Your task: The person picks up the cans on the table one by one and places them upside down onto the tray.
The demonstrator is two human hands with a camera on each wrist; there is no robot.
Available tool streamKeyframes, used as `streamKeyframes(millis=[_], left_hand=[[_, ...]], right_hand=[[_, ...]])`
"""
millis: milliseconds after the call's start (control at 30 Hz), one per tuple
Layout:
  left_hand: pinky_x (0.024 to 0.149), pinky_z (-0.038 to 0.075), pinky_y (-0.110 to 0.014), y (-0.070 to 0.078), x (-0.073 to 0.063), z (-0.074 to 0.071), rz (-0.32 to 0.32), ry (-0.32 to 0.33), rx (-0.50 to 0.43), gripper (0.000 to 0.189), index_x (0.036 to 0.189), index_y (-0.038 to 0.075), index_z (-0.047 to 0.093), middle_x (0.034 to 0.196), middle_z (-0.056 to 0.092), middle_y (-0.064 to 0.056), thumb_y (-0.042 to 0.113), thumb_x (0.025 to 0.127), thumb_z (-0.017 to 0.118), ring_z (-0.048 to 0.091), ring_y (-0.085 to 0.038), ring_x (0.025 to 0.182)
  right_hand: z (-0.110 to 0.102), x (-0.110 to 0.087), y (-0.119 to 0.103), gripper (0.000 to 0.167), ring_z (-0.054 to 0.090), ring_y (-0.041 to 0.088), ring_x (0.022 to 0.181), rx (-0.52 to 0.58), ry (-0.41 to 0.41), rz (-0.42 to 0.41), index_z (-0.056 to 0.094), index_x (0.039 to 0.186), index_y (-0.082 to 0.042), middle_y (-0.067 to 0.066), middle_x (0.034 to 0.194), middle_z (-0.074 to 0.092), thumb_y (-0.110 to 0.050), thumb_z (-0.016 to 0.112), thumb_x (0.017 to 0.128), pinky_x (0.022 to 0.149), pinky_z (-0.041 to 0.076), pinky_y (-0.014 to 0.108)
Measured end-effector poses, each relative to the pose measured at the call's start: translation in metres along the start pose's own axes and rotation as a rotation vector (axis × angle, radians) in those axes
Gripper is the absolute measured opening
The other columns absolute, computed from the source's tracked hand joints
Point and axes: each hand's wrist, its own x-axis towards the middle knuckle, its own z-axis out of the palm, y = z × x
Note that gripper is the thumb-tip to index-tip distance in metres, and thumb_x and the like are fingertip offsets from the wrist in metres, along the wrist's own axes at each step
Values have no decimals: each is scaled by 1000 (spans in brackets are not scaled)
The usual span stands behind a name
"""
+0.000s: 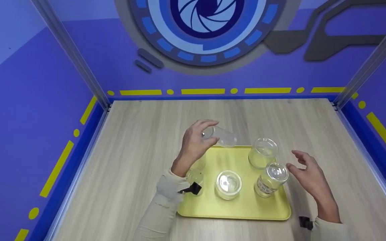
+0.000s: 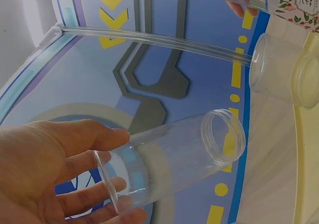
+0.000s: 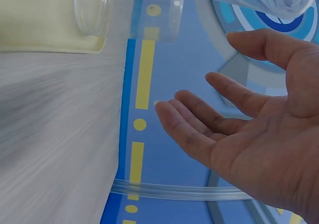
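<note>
My left hand (image 1: 194, 140) grips a clear jar (image 1: 226, 136) by its base end, above the back edge of the yellow tray (image 1: 213, 212). In the left wrist view, thumb and fingers span the tilted jar (image 2: 174, 154), and its threaded open mouth points away from the palm. My right hand (image 1: 312, 175) is off the tray's right side with loosely bent fingers, holding nothing. It is nearest to a clear jar with a printed label (image 1: 265, 187), which stands upside down on the tray. In the right wrist view the palm and fingers (image 3: 187, 132) are bare.
Behind the labelled jar is another clear jar (image 1: 262, 155). A clear jar (image 1: 229, 184) stands at the tray's middle front. More clear jars (image 1: 196, 175) on the left are partly hidden by my left forearm. Wood-look tabletop (image 1: 129, 160) surrounds the tray, and blue panels (image 1: 206, 78) enclose it.
</note>
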Motion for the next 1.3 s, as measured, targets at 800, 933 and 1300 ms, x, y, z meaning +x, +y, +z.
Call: streamKeyframes(millis=[800,933,1300], left_hand=[[104,51,-43,2,11,14,-56,-138,148,44,133,13,75,138,68,-5,11,89,81,61,-29,130],[104,51,-42,0,13,16,-62,-156,175,44,133,13,75,137,68,-4,11,90,81,61,-29,129],[102,53,-41,1,16,21,-51,-196,257,44,133,14,75,137,68,-4,11,89,82,61,-27,129]], right_hand=[[21,4,30,61,41,62,134,-124,-49,17,43,147,18,45,142,44,-15,66,102,107,38,71],[24,4,36,57,44,60,130,-157,-33,-5,45,144,19,45,139,46,-11,66,100,105,38,70],[38,3,50,52,51,59,122,-203,-14,-61,53,137,17,43,127,55,-5,73,95,102,40,71]])
